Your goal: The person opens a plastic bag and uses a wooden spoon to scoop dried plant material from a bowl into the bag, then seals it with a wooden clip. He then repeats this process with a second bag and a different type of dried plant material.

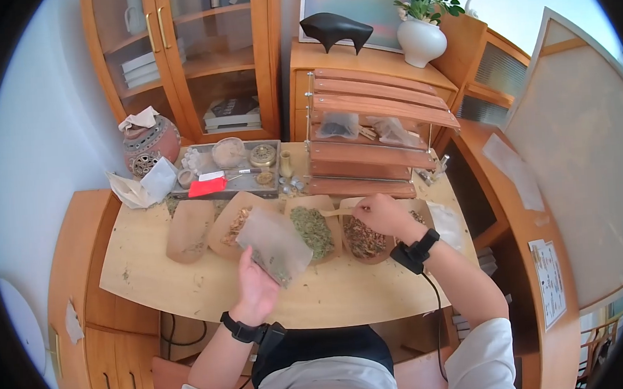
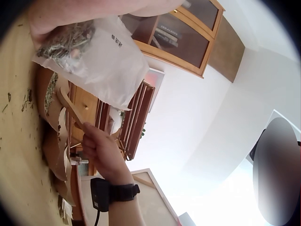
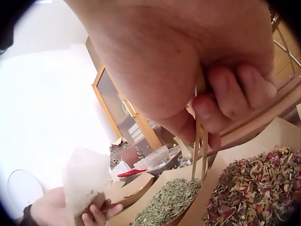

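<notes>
My left hand [image 1: 257,286] holds a translucent white sachet [image 1: 275,241] with dried herbs in its lower part. In the left wrist view the sachet [image 2: 106,59] bears small dark print. My right hand [image 1: 384,217] grips wooden tongs [image 3: 199,149], fingers curled round them. Their tips reach into the green dried herb [image 1: 312,231] in a brown paper tray. Below my right hand lies a tray of mixed red and brown petals [image 3: 254,186]. Left of the green herb, the sachet partly covers a tray of orange-brown pieces [image 1: 236,224].
A nearly bare paper tray [image 1: 185,234] sits at the left. Behind it is a grey tray [image 1: 278,151] with jars and a red cloth [image 1: 207,187]. A wooden tiered rack [image 1: 373,151] holding bags stands at the back. Herb scraps dot the table [image 1: 189,291].
</notes>
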The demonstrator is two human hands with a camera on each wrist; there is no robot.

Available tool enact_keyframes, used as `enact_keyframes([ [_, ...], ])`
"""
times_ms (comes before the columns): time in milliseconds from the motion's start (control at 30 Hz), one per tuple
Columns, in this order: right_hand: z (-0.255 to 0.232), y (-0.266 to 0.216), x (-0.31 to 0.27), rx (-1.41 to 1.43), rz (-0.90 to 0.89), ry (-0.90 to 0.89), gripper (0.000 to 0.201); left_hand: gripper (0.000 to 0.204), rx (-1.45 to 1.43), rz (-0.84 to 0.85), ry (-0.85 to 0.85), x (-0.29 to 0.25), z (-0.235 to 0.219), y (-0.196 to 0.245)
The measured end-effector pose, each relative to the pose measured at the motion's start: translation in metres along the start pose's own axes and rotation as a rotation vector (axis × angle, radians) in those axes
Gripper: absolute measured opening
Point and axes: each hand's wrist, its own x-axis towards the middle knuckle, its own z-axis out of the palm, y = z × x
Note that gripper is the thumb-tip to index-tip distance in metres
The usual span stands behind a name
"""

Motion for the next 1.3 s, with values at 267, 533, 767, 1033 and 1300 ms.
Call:
enact_keyframes([
  [267, 0.019, 0.0, 0.003, 0.18, -0.065, -0.136, 0.031, 0.053, -0.009, -0.011, -0.013, 0.003, 0.007, -0.001],
  [533, 0.035, -0.039, -0.03, -0.109, -0.188, 0.039, 0.025, 0.052, -0.015, -0.011, -0.018, 0.002, 0.01, -0.001],
  [767, 0.057, -0.023, -0.034, -0.211, -0.283, 0.164, 0.014, 0.052, -0.002, -0.003, 0.025, 0.004, 0.007, 0.0],
  [1033, 0.052, -0.011, -0.03, -0.116, -0.203, 0.234, 0.019, 0.052, -0.007, 0.015, -0.001, 0.004, 0.003, 0.001],
  [1300, -0.002, -0.033, -0.046, 0.192, -0.072, 0.197, 0.026, 0.053, 0.004, 0.029, 0.018, 0.006, 0.014, 0.004],
])
